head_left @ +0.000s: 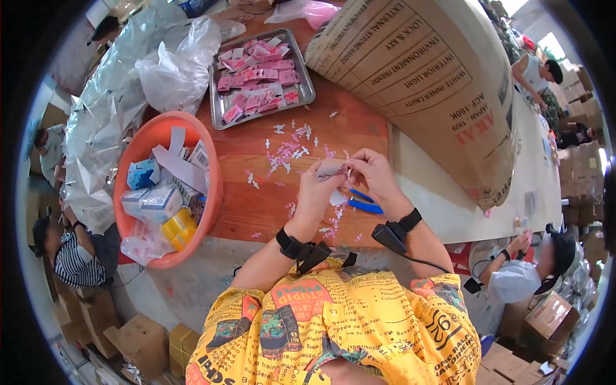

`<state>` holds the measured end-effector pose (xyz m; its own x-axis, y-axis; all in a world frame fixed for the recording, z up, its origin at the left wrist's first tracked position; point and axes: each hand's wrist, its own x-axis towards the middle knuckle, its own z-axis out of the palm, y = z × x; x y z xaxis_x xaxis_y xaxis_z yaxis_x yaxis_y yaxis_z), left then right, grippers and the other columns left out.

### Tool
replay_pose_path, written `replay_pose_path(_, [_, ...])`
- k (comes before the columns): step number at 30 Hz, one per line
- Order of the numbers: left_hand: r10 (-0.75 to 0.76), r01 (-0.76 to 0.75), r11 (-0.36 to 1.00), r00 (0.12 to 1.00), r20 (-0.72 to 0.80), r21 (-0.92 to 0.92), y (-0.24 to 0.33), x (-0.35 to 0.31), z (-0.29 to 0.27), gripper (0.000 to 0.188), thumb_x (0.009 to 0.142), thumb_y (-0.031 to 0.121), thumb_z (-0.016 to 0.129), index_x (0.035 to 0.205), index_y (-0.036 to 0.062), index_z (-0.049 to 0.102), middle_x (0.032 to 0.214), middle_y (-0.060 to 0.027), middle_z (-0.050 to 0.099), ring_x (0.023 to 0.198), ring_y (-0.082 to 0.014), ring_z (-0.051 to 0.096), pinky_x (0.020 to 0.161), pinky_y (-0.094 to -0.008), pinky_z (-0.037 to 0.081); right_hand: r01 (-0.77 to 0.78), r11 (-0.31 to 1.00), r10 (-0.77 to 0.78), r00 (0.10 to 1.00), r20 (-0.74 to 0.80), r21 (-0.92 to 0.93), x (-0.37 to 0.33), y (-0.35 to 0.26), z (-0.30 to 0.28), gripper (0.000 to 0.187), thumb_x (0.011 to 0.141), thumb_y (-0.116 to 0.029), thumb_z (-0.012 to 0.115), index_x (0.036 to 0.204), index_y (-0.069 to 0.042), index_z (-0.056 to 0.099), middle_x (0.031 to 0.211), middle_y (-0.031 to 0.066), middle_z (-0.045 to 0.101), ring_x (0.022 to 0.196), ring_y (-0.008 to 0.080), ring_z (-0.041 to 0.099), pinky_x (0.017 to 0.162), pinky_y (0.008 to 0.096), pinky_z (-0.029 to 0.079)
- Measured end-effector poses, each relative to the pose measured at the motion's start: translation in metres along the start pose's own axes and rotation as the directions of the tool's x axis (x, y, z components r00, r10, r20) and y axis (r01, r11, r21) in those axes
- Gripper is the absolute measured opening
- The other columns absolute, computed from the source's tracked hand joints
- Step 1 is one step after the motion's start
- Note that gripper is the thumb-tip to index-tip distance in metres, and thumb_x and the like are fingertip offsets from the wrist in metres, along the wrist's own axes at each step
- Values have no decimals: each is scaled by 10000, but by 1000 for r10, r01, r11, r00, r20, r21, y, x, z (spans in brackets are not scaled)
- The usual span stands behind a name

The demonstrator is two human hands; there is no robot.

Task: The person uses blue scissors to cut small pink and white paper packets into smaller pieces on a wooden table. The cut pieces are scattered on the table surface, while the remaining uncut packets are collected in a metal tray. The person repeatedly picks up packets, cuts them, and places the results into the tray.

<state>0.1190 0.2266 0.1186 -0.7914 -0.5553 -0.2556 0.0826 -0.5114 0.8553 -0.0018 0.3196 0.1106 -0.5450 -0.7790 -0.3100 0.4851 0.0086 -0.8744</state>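
Observation:
My left hand [314, 194] holds a small pale card [330, 169] between thumb and fingers, above the reddish-brown wooden table. Close on its right, my right hand [378, 178] is closed in a pinch on a tiny pink-and-white piece [347, 168] at the card's edge; the fingertips partly hide it. A blue hand tool [365, 205], its kind unclear, lies just under my right hand. Small pink and white pieces [290, 153] are strewn beyond my hands, and more lie nearer my body. Farther back, a metal tray [216, 115] bears many pink cards [260, 74].
An orange basin [216, 192] with packages and paper stands at the left. Clear plastic bags [183, 67] pile up behind it. A large brown cardboard box [423, 83] takes up the far right. Other people sit or stand at both sides, among cartons [138, 343].

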Motion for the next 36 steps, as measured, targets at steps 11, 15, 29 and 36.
replay_pose_path(11, [-4, 0, 999, 995, -96, -41, -23, -20, 4, 160, 729, -9, 613, 877, -4, 552, 716, -48, 573, 597, -123, 562, 508, -248, 461, -305, 952, 293, 935, 200, 31, -41, -5, -37, 48, 805, -65, 598, 824, -21, 598, 735, 38, 603, 586, 95, 554, 522, 205, 441])
replay_pose_path(15, [-92, 92, 986, 996, 7, -140, -34, -19, -2, 192, 738, 3, 612, 923, 2, 563, 727, -54, 574, 599, -138, 565, 497, -259, 475, -142, 968, 99, 974, 206, 209, -29, 2, -32, 87, 838, -111, 564, 831, -31, 597, 730, 44, 603, 636, 104, 565, 559, 217, 443])
replay_pose_path(29, [-119, 114, 985, 992, 37, 128, -32, -18, 16, 226, 907, 155, 410, 1044, 1, 503, 753, -83, 582, 567, -175, 593, 484, -292, 487, 409, 866, -376, 912, 163, -287, -32, -16, -14, 151, 829, -36, 530, 950, 3, 611, 897, 66, 644, 747, 104, 598, 609, 227, 465])
replay_pose_path(36, [-167, 117, 968, 960, 223, 220, -34, -12, 23, 221, 912, 152, 398, 1046, 4, 494, 766, -67, 572, 559, -157, 581, 473, -286, 479, 465, 633, -331, 885, 326, -620, -32, -24, -34, 214, 743, -21, 569, 955, -1, 593, 830, 62, 601, 693, 107, 554, 605, 238, 440])
